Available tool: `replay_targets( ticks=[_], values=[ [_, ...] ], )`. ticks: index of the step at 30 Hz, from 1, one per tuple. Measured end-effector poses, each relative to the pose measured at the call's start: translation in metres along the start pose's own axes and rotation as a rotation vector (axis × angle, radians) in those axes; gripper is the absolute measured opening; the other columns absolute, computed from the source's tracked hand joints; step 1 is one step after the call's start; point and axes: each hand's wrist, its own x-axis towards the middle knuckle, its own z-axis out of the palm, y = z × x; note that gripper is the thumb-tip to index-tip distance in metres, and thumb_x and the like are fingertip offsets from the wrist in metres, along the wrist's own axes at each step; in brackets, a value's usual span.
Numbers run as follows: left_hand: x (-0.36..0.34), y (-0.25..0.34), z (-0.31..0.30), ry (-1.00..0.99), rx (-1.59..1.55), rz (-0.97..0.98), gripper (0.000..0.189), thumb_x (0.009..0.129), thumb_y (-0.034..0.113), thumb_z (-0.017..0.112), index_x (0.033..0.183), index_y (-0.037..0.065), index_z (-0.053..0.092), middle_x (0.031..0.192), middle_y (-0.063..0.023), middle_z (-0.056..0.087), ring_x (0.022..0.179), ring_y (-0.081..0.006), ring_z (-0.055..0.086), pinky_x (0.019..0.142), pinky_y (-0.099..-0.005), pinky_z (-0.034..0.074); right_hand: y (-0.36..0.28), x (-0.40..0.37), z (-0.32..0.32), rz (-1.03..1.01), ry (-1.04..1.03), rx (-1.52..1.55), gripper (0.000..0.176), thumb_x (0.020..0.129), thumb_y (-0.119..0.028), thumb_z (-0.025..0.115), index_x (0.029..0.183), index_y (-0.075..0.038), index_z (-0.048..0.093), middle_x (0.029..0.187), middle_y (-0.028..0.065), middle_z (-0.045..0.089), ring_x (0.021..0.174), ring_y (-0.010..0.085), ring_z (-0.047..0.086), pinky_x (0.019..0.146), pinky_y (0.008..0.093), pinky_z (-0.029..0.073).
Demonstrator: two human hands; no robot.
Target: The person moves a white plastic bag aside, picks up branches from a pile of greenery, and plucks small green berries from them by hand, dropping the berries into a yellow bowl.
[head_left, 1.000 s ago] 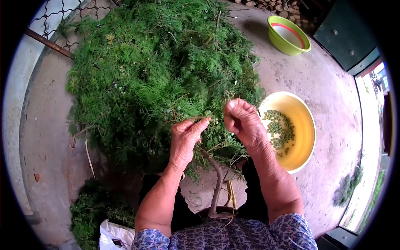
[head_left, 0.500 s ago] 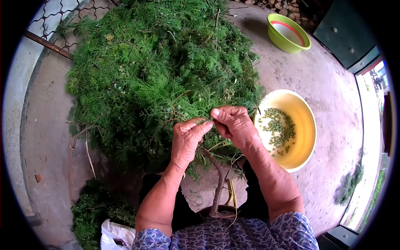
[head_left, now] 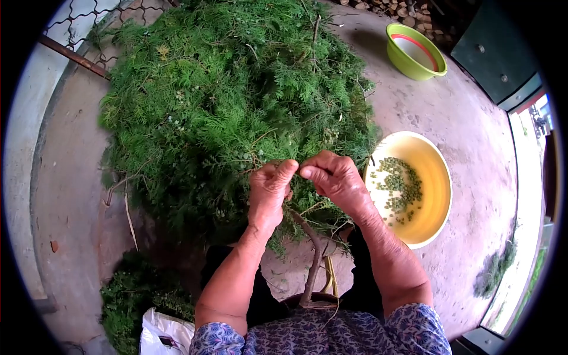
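Note:
My left hand [head_left: 269, 192] is closed, its thumb pressed against the fingers, over a leafy evergreen branch. Close by, my right hand [head_left: 337, 180] is pinched, its fingertips almost meeting the left thumb. Whatever sits in either grip is too small or hidden to make out. Beneath both hands spreads a large heap of green cypress-like branches [head_left: 231, 106] with small pale cones among the leaves. A bare brown stem [head_left: 313, 260] runs from the foliage down to my lap. Right of my right hand stands a yellow basin [head_left: 439, 189] with many small green cones [head_left: 402, 183] inside.
A lime-green basin [head_left: 408, 68] with a red-banded inner bowl stands at the upper right, near stacked firewood [head_left: 414, 12]. At lower left lie more cut greens [head_left: 136, 296] and a white plastic bag [head_left: 157, 331]. A wire lattice [head_left: 89, 23] borders the upper left.
My hands have drawn slightly apart at the fingertips, and the left thumb has tipped upward. The whole view has shifted a little; the basin and heap otherwise look the same.

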Motion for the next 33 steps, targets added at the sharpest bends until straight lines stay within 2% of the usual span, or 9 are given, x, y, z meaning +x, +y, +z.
replay_targets(
  ticks=[2,4,8,10,15,21,30,32,33],
  values=[
    [-0.001,0.006,0.002,-0.025,0.009,-0.034,0.021,0.079,0.023,0.069,0.07,0.009,0.058,0.053,0.0075,0.041,0.043,-0.0027,0.035,0.037,-0.0205,0.03,0.006,0.004,0.003,-0.39,0.011,-0.375,0.02,0.079,-0.016,0.066,0.087,0.001,0.062,0.072,0.0103,0.058,0.057,0.0189,0.056,0.052,0.0307,0.045],
    [-0.002,0.015,0.009,0.059,0.062,-0.107,0.018,0.079,0.021,0.069,0.071,0.01,0.057,0.055,0.0067,0.045,0.043,-0.0023,0.035,0.037,-0.0196,0.03,0.005,0.001,0.008,-0.333,0.004,-0.356,0.016,0.078,-0.013,0.066,0.088,0.0,0.063,0.073,0.0128,0.058,0.061,0.0247,0.057,0.057,0.033,0.046],
    [-0.002,0.01,0.002,0.091,-0.103,-0.121,0.018,0.077,0.022,0.071,0.076,0.01,0.058,0.063,0.0026,0.055,0.042,-0.0044,0.029,0.042,-0.0224,0.031,-0.003,-0.003,0.007,0.173,0.09,0.266,0.019,0.084,-0.02,0.061,0.086,-0.001,0.063,0.062,0.0022,0.056,0.045,0.0062,0.046,0.04,0.0211,0.038],
    [0.0,0.013,0.001,0.139,-0.097,-0.133,0.022,0.077,0.027,0.071,0.077,0.01,0.057,0.056,0.0044,0.047,0.043,-0.0047,0.029,0.044,-0.0241,0.034,0.003,-0.002,-0.001,0.209,0.153,0.674,0.022,0.086,-0.025,0.058,0.085,-0.003,0.062,0.064,0.0024,0.057,0.046,0.0064,0.047,0.04,0.0203,0.038],
    [0.003,0.016,-0.006,0.088,-0.214,-0.192,0.03,0.079,0.036,0.067,0.075,0.009,0.055,0.048,0.0084,0.029,0.042,-0.005,0.029,0.045,-0.0256,0.036,0.008,0.005,-0.006,0.321,0.161,0.988,0.011,0.087,-0.015,0.056,0.085,-0.004,0.06,0.077,0.0059,0.061,0.058,0.0118,0.058,0.042,0.0217,0.042],
    [0.003,0.011,-0.01,-0.013,-0.271,-0.194,0.03,0.082,0.035,0.064,0.075,0.007,0.054,0.052,0.0072,0.034,0.043,-0.0046,0.029,0.046,-0.0248,0.035,0.018,0.001,0.014,0.387,-0.035,0.772,0.024,0.084,-0.02,0.062,0.1,-0.001,0.061,0.072,0.0026,0.059,0.051,0.0068,0.051,0.039,0.0185,0.037],
    [-0.001,0.006,-0.003,-0.06,-0.242,-0.242,0.02,0.085,0.027,0.061,0.077,0.009,0.056,0.072,0.0038,0.052,0.047,-0.0042,0.036,0.045,-0.0251,0.035,0.008,-0.001,0.021,0.329,0.129,0.495,0.01,0.085,-0.01,0.058,0.086,0.0,0.058,0.059,-0.0004,0.052,0.049,0.0062,0.047,0.041,0.0204,0.037],
    [-0.001,0.001,-0.001,-0.059,-0.207,-0.263,0.017,0.083,0.025,0.063,0.078,0.01,0.057,0.073,0.0029,0.055,0.047,-0.0042,0.037,0.045,-0.0251,0.035,0.019,0.002,0.028,0.228,0.23,0.24,0.004,0.083,-0.005,0.058,0.082,-0.001,0.058,0.059,0.0019,0.054,0.049,0.0092,0.049,0.044,0.0222,0.041],
    [-0.001,0.002,-0.001,-0.061,-0.208,-0.264,0.017,0.083,0.025,0.063,0.078,0.01,0.057,0.073,0.0029,0.055,0.047,-0.0042,0.037,0.045,-0.0251,0.035,0.032,0.006,0.028,-0.073,0.39,-0.113,0.002,0.081,-0.002,0.057,0.08,-0.001,0.058,0.062,0.0039,0.057,0.052,0.0116,0.052,0.046,0.0233,0.043]
  ],
)
